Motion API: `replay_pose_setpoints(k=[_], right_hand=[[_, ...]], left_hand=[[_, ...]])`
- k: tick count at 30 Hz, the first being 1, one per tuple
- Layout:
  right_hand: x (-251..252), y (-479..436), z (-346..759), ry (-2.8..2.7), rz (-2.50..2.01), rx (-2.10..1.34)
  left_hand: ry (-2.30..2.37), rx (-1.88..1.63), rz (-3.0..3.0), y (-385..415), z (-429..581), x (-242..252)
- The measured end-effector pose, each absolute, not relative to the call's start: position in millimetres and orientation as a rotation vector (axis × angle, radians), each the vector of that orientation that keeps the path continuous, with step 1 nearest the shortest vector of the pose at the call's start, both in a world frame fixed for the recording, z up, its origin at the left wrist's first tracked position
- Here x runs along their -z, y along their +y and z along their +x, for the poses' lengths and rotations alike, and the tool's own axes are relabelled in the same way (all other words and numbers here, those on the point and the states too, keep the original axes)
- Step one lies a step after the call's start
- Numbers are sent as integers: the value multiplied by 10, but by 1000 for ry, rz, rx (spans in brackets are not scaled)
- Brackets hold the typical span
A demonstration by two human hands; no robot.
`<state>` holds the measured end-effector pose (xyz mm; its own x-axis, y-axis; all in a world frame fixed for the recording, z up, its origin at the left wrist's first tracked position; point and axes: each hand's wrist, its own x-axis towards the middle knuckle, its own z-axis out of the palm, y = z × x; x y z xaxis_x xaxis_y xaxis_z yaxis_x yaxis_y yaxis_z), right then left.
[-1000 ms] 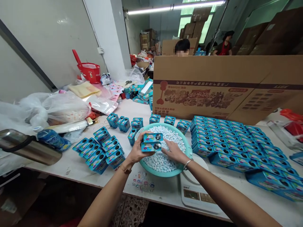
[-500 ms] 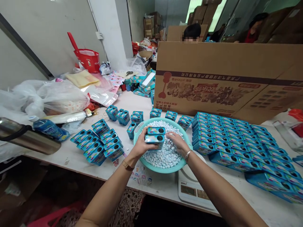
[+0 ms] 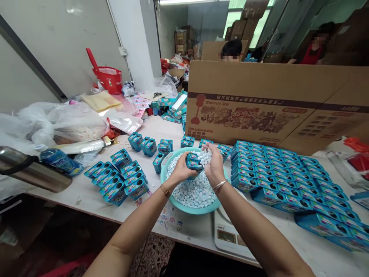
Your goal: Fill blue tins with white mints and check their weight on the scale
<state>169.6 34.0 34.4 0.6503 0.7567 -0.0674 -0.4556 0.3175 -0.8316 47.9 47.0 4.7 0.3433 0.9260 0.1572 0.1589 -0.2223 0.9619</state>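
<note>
My left hand (image 3: pixel 182 169) grips a small teal box (image 3: pixel 193 161) above the bowl; a second box against it is mostly covered by my fingers. Cupped beside its round opening, my right hand (image 3: pixel 215 165) holds a heap of small white and pale-blue candies (image 3: pixel 205 157). Some of these candies lie right at the box's opening. Underneath is a round turquoise bowl (image 3: pixel 192 211) filled with the same candies. Several more teal boxes (image 3: pixel 137 184) with dark round holes stand to the left of the bowl.
A large block of teal boxes (image 3: pixel 268 165) stands on the right. A white scale (image 3: pixel 230 238) sits by the bowl, partly under my right arm. Behind rises a cardboard carton (image 3: pixel 245 80), with people beyond it. A steel flask (image 3: pixel 37 171) and a blue bottle (image 3: pixel 59 159) lie left.
My right hand has come up out of the candies with a handful and moved to the box opening. My left hand has tilted the boxes toward it. The camera view has shifted slightly.
</note>
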Motion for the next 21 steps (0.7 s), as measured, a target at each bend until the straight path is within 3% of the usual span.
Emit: replay_pose_setpoints(k=[17,21], right_hand=[[-442,304,1827,-501,-1108,-812],[-348,253,1825,-412,-1108,-959]], left_hand=[[880,-1051,1563,466,498,-71],[762,-1031,1502,404,463,-74]])
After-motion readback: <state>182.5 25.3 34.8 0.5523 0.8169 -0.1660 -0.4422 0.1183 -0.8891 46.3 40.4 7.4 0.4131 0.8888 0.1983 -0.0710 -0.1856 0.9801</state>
